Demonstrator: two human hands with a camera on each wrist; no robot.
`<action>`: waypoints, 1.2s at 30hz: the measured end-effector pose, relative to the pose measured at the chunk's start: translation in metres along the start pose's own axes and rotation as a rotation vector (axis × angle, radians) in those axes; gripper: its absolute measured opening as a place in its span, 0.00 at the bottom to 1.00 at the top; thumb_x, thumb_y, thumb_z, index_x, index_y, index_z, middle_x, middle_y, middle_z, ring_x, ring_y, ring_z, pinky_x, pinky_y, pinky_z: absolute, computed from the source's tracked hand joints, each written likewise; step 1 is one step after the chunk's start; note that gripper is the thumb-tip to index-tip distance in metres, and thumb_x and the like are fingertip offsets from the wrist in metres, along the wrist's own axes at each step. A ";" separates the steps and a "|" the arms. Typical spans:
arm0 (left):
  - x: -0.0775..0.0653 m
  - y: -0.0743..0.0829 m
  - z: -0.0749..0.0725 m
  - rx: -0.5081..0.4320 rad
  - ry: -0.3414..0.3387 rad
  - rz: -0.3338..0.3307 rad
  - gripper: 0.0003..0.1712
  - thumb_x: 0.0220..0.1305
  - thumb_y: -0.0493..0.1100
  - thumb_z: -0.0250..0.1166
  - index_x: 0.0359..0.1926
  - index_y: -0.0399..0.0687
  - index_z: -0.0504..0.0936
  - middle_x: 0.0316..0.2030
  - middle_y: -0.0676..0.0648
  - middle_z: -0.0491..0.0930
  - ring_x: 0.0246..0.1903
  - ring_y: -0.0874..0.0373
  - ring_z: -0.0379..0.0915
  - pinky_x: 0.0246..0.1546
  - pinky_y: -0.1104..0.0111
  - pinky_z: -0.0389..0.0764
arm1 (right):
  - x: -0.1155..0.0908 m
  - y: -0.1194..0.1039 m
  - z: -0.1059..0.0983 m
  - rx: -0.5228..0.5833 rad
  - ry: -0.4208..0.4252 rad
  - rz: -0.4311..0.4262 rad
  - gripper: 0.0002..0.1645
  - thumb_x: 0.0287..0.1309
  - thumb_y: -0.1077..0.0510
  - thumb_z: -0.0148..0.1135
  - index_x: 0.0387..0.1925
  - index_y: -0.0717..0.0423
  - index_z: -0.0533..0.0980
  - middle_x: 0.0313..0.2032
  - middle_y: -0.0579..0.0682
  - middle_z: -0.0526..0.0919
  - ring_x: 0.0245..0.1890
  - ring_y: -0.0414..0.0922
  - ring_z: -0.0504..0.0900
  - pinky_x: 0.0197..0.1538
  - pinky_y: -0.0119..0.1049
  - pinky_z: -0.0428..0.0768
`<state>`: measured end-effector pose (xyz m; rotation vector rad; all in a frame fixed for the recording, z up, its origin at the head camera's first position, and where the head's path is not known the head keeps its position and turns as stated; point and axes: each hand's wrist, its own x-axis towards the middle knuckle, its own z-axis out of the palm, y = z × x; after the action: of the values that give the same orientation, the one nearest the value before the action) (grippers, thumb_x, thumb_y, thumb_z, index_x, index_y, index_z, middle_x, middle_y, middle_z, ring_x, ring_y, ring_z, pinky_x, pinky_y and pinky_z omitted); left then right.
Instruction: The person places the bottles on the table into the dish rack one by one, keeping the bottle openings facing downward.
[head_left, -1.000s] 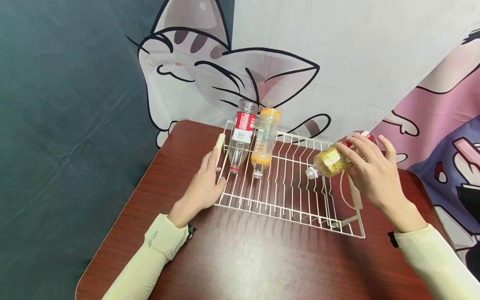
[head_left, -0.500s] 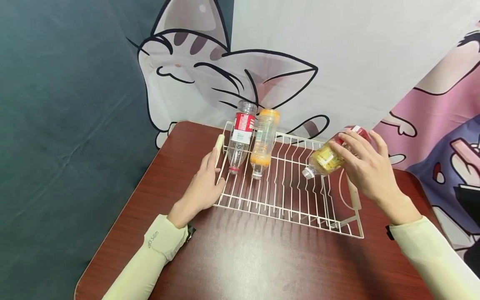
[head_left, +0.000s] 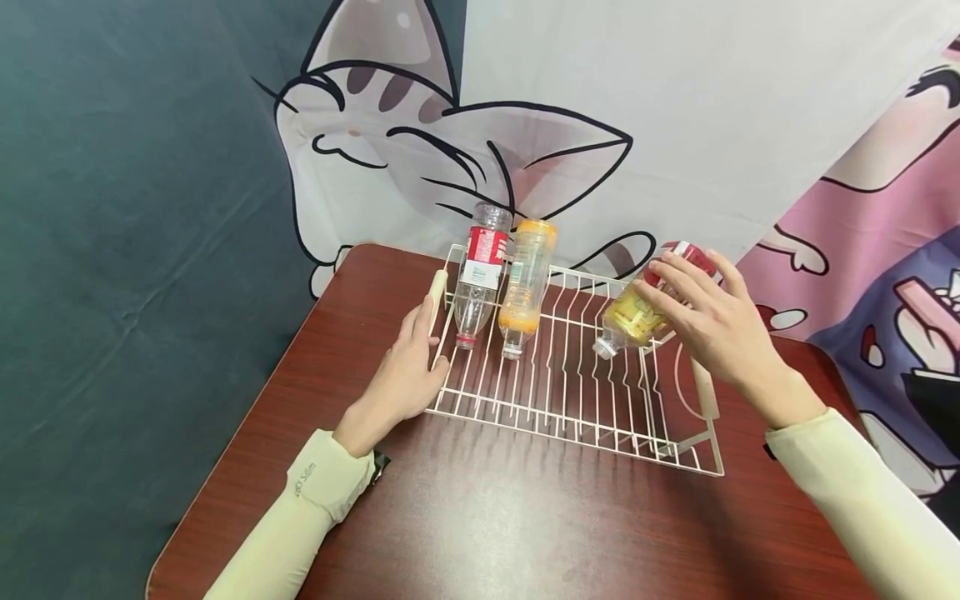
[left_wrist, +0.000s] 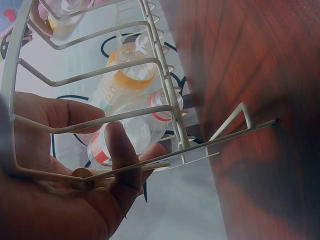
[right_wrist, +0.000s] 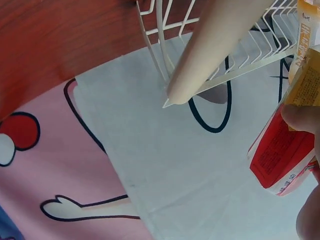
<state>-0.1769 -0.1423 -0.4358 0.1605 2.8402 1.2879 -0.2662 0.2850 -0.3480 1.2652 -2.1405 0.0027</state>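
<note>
A white wire dish rack (head_left: 540, 434) stands on the table. My left hand (head_left: 405, 375) grips its left end; the left wrist view shows the thumb and fingers round the wires. Two empty plastic bottles lean neck-down in the rack's left part: a clear one with a red-and-white label (head_left: 486, 248) and, beside it, one with an orange base and orange band (head_left: 529, 271). My right hand (head_left: 716, 333) holds a third plastic bottle (head_left: 633, 315), with a yellow-and-red label, from above near its base. It tilts neck-down to the left, over the rack's right part.
A dark red-brown wooden table (head_left: 480, 533) carries the rack. The rack's right end has a pale handle (head_left: 705, 390). Behind hangs a white cloth with a cartoon cat (head_left: 420, 158); a dark cloth (head_left: 135, 208) hangs at the left, a pink one at the right.
My right hand has carried the yellow-and-red bottle leftward and slightly toward the back, over the rack. The left hand and the two leaning bottles stay in place.
</note>
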 end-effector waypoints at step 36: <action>0.000 0.000 0.000 -0.009 0.018 0.018 0.55 0.74 0.39 0.61 0.91 0.43 0.39 0.88 0.40 0.48 0.69 0.47 0.81 0.68 0.40 0.75 | 0.030 0.010 0.038 -0.083 -0.250 -0.241 0.43 0.65 0.84 0.44 0.76 0.58 0.77 0.76 0.65 0.75 0.78 0.59 0.73 0.83 0.60 0.60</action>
<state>-0.1770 -0.1423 -0.4362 0.1752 2.8535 1.3121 -0.3035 0.2550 -0.3589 1.5331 -2.1519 -0.3591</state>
